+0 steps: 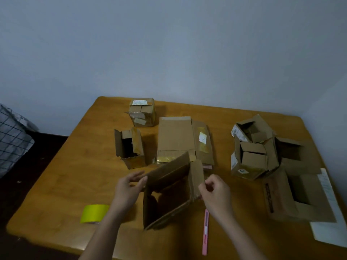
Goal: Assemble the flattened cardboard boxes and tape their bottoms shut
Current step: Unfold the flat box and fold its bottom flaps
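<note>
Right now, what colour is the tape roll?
Yellow-green; the tape roll shows in the head view, near the left forearm.

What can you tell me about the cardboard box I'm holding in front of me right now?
The brown corrugated cardboard box is half opened into a skewed tube with its flaps loose and its dark inside showing. It rests on the wooden table near the front edge. The left hand touches its left corner with fairly straight fingers; the right hand pinches its right flap. No tape is visible on it.
</note>
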`<move>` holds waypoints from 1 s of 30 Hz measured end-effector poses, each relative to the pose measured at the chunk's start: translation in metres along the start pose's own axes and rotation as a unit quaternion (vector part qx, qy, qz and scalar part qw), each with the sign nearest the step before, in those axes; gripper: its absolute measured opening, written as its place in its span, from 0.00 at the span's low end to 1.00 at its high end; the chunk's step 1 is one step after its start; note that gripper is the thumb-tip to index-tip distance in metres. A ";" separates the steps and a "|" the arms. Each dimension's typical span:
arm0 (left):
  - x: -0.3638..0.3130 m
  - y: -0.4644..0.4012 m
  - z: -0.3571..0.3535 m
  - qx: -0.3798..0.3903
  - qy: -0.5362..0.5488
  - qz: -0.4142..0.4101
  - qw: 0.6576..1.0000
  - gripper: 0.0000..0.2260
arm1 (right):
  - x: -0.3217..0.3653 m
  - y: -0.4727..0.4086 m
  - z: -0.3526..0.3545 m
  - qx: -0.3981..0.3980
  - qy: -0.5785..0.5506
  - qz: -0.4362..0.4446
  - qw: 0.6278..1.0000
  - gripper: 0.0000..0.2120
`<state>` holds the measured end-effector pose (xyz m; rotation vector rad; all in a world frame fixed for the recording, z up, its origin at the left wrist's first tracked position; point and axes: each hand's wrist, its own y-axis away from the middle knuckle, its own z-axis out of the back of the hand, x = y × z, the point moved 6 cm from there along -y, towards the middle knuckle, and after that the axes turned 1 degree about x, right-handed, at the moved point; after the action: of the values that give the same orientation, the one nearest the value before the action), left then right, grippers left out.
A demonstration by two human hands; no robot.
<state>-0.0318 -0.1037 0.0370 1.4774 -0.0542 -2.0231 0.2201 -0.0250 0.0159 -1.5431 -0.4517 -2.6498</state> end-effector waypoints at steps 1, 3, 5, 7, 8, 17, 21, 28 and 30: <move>0.006 0.008 0.000 -0.022 0.040 -0.007 0.999 0.10 | -0.008 0.004 0.000 -0.009 -0.015 -0.011 1.000 0.07; 0.017 0.028 0.002 -0.058 0.105 -0.032 0.992 0.14 | -0.018 0.012 0.002 -0.028 -0.044 -0.030 0.998 0.07; 0.033 0.044 -0.001 -0.026 0.158 -0.059 0.985 0.21 | -0.017 0.019 0.002 -0.039 -0.076 -0.023 0.996 0.11; 0.052 0.052 -0.007 0.044 0.168 -0.077 0.982 0.34 | -0.010 0.025 0.000 -0.034 -0.109 0.020 0.993 0.15; 0.058 0.054 -0.009 0.069 0.153 -0.087 0.982 0.39 | -0.005 0.027 -0.002 -0.027 -0.108 0.055 0.992 0.15; 0.046 0.044 -0.019 0.020 -0.090 -0.269 0.959 0.26 | -0.003 0.036 -0.043 0.162 0.131 0.158 0.965 0.06; 0.043 0.039 -0.016 0.015 -0.133 -0.297 0.945 0.14 | -0.004 0.043 -0.041 0.143 0.124 0.162 0.969 0.09; 0.038 0.034 -0.043 0.128 -0.221 -0.278 0.926 0.13 | -0.022 0.032 -0.027 0.105 0.051 0.075 0.990 0.06; 0.043 0.031 -0.048 0.134 -0.210 -0.237 0.939 0.17 | -0.031 0.028 -0.025 0.152 0.028 0.036 0.987 0.04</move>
<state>0.0167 -0.1344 -0.0056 1.2683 -0.1700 -2.7981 0.2195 -0.0618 -0.0160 -1.3641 -0.7418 -2.4227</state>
